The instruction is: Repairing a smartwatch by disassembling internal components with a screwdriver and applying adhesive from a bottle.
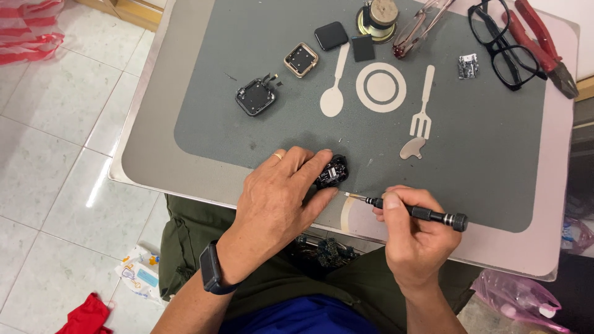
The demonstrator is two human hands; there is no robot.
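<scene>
My left hand (281, 195) rests on the grey mat (482, 154) and pinches a small black watch body (333, 171) between thumb and fingers. A gold ring sits on one finger and a dark band on the wrist. My right hand (413, 232) grips a thin black precision screwdriver (421, 213). Its metal tip points left and ends just beside the watch body, close to my left thumb.
On the mat lie an opened black watch case (255, 96), a gold-rimmed case (301, 60), a black screen panel (331, 35), a small dark square (362, 47), a speaker magnet (377, 18), tweezers (421, 25), a circuit chip (468, 66), black glasses (504, 43), red pliers (544, 46) and a metal pick (411, 148).
</scene>
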